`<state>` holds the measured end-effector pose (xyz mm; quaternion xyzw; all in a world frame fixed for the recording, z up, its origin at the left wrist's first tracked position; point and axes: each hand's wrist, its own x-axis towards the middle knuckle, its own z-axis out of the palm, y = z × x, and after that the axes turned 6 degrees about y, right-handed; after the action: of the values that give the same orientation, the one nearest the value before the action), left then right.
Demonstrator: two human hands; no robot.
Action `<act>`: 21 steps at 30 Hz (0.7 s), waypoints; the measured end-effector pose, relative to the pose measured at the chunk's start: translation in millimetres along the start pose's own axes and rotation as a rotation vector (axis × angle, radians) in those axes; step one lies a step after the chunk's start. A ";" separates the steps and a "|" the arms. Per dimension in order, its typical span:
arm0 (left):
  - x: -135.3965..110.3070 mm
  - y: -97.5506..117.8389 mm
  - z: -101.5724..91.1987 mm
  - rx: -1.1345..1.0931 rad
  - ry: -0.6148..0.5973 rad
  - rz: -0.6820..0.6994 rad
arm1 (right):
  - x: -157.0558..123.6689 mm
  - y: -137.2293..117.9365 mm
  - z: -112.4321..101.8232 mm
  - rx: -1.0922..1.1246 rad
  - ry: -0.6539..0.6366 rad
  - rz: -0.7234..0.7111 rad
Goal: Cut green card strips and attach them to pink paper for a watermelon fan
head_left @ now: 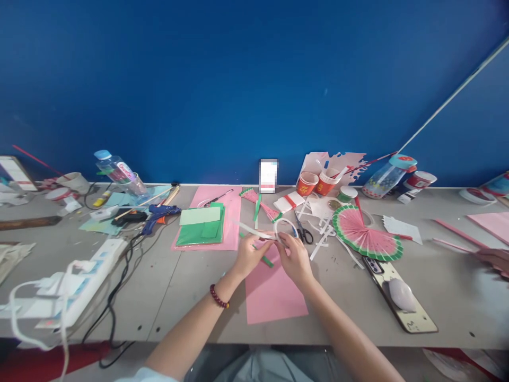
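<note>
The left hand [250,254] had its thumb and fingertips pinched together on a white strip [260,234], held just above a pink sheet [276,297] at the front of the table. The right hand [295,257], its fingers bent inward, gripped the lower part of a white loop [285,220]; the loop appeared to be the same strip curled round, though the fingers hid the join. The plastic bottle [139,187] at left, tilted, bore a label [126,171] with lettering too blurred to read. Two red paper cups [307,187] [326,184] carried yellow marks, likewise illegible. The gray tabletop [194,273] showed a seam and stood against a plain blue wall [199,79]. Scissors [305,235] lay right of the loop, near a watermelon-patterned paper fan [368,239]. A computer mouse [401,294] rested on a smartphone [423,320]. At left lay a blue glue gun [159,215] and a white power strip [106,257]. Another person's hand [493,260] entered at the right edge.
</note>
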<state>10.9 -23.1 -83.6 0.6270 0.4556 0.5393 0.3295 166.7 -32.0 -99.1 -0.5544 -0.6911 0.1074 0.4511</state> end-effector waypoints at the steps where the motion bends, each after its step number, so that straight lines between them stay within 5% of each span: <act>1: 0.0 0.5 -0.2 0.003 -0.001 -0.013 | -0.3 0.1 0.0 0.033 -0.034 0.034; 9: 1.7 1.6 -1.4 -0.039 0.021 0.037 | -0.8 -10.4 -3.7 0.373 -0.200 0.268; 16: 2.0 1.3 -1.9 -0.037 0.059 0.002 | -0.5 -14.5 -2.6 0.415 -0.222 0.265; 21: 3.2 1.7 -1.5 -0.125 0.047 -0.035 | -2.3 -12.9 4.1 0.673 -0.284 0.381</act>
<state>9.8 -20.9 -80.5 0.5843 0.4396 0.5754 0.3665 155.0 -37.2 -94.3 -0.4737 -0.5575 0.4845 0.4796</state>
